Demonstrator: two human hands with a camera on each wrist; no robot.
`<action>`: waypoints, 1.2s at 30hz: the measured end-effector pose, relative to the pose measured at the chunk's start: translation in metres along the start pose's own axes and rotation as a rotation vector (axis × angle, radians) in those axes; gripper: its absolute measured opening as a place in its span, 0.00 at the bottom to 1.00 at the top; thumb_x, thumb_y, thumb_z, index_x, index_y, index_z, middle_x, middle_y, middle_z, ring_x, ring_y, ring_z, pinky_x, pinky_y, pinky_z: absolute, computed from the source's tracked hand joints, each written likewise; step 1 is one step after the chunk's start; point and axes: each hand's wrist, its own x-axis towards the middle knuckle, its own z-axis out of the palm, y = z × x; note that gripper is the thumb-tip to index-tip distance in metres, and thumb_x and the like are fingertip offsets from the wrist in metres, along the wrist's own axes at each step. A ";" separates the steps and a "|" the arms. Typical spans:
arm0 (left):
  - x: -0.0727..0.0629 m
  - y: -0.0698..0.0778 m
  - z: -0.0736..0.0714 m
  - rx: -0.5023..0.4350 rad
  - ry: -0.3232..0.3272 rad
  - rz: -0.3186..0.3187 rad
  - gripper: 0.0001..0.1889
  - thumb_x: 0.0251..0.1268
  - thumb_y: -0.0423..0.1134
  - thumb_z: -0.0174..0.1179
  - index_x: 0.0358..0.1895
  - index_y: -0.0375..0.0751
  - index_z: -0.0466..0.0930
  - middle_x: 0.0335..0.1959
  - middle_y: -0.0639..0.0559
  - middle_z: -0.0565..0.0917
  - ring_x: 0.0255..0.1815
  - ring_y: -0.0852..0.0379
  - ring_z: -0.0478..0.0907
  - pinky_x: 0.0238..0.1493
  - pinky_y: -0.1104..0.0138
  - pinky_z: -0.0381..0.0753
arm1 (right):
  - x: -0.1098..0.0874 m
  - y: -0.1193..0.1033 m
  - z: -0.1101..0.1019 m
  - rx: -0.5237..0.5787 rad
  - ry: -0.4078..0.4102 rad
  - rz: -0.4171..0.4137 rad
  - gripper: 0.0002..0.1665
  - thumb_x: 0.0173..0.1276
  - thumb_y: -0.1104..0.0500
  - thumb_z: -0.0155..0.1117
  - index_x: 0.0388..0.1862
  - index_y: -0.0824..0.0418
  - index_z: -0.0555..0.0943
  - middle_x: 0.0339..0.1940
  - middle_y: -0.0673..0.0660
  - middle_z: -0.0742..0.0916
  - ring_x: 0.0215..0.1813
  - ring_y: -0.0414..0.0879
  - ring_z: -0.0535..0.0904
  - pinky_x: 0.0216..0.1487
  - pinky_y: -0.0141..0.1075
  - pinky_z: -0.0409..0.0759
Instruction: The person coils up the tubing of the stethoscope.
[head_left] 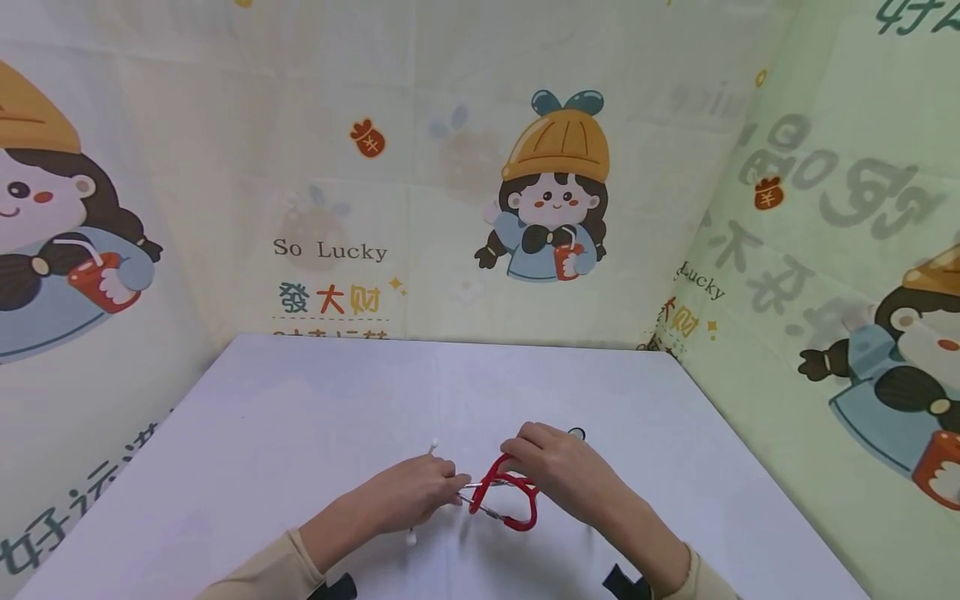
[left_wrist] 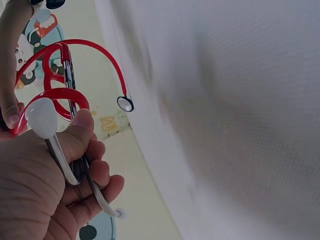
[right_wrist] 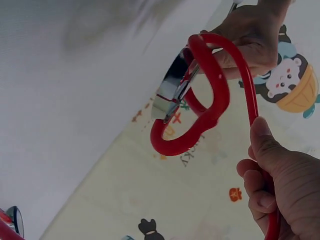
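Note:
A stethoscope with red tubing [head_left: 525, 523] is held above the white table by both hands. My left hand [head_left: 416, 496] grips its metal ear tubes, thumb and fingers curled around them; one white ear tip [left_wrist: 42, 118] lies close to the palm. The right hand [head_left: 558, 467] holds the red tube, which runs between its thumb and curled fingers [right_wrist: 260, 195]. Between the hands the tubing makes a loop beside the shiny metal spring part [right_wrist: 172, 95]. Beyond the right hand the round chest piece [head_left: 577, 433] dangles at the tube's end.
The white table [head_left: 337, 400] spreads around both hands. A patterned cloth wall [head_left: 450, 308] with cartoon figures stands at its back edge, with more cloth at the left and right [head_left: 810, 417]. Dark bands sit near both sleeves.

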 end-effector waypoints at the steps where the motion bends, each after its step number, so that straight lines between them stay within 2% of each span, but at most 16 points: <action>1: 0.000 0.000 0.000 0.006 0.010 0.019 0.14 0.66 0.42 0.70 0.52 0.45 0.86 0.33 0.57 0.85 0.32 0.66 0.78 0.40 0.80 0.77 | 0.000 0.001 0.001 0.000 0.000 0.005 0.23 0.50 0.55 0.87 0.44 0.55 0.87 0.33 0.47 0.85 0.34 0.36 0.81 0.38 0.24 0.83; 6: -0.002 0.001 0.000 0.007 0.049 0.096 0.15 0.66 0.42 0.70 0.54 0.46 0.86 0.35 0.58 0.86 0.34 0.67 0.79 0.42 0.81 0.77 | -0.001 0.007 0.007 0.053 0.010 0.051 0.19 0.53 0.54 0.85 0.44 0.54 0.88 0.32 0.45 0.84 0.32 0.35 0.79 0.37 0.21 0.80; 12: -0.003 0.001 0.000 -0.067 0.062 0.125 0.18 0.65 0.41 0.71 0.57 0.49 0.85 0.36 0.59 0.86 0.35 0.69 0.79 0.43 0.84 0.75 | -0.003 0.012 0.014 0.103 0.014 0.091 0.17 0.55 0.53 0.83 0.44 0.54 0.90 0.32 0.45 0.85 0.32 0.34 0.79 0.37 0.19 0.79; 16: -0.005 0.002 -0.001 -0.078 0.079 0.151 0.17 0.64 0.40 0.72 0.56 0.49 0.85 0.38 0.60 0.86 0.37 0.69 0.79 0.44 0.85 0.74 | -0.003 0.014 0.019 0.109 0.005 0.099 0.17 0.56 0.53 0.83 0.44 0.55 0.90 0.32 0.46 0.86 0.32 0.34 0.80 0.37 0.19 0.79; 23: -0.004 0.002 -0.002 -0.158 0.197 0.218 0.12 0.62 0.36 0.72 0.49 0.44 0.87 0.37 0.57 0.86 0.36 0.67 0.77 0.44 0.88 0.72 | -0.007 0.019 0.029 0.161 -0.015 0.099 0.15 0.59 0.55 0.81 0.45 0.55 0.91 0.32 0.46 0.87 0.32 0.35 0.81 0.37 0.19 0.79; 26: -0.005 0.003 -0.004 -0.240 0.232 0.211 0.12 0.63 0.35 0.72 0.49 0.43 0.87 0.36 0.56 0.85 0.36 0.66 0.76 0.44 0.87 0.73 | -0.011 0.022 0.034 0.220 -0.012 0.096 0.15 0.60 0.58 0.80 0.46 0.57 0.90 0.32 0.47 0.86 0.33 0.35 0.82 0.37 0.20 0.80; 30: -0.007 0.003 -0.006 -0.355 0.239 0.151 0.14 0.64 0.33 0.70 0.52 0.41 0.85 0.38 0.55 0.86 0.37 0.66 0.78 0.45 0.86 0.75 | -0.015 0.023 0.037 0.275 -0.026 0.120 0.20 0.57 0.62 0.81 0.49 0.58 0.89 0.33 0.47 0.86 0.34 0.36 0.83 0.36 0.23 0.81; 36: -0.007 0.004 -0.007 -0.395 0.227 0.066 0.14 0.66 0.33 0.68 0.54 0.40 0.85 0.39 0.55 0.87 0.37 0.68 0.79 0.43 0.84 0.77 | -0.019 0.021 0.039 0.332 -0.133 0.238 0.29 0.50 0.67 0.83 0.53 0.59 0.88 0.34 0.49 0.85 0.35 0.38 0.80 0.35 0.25 0.81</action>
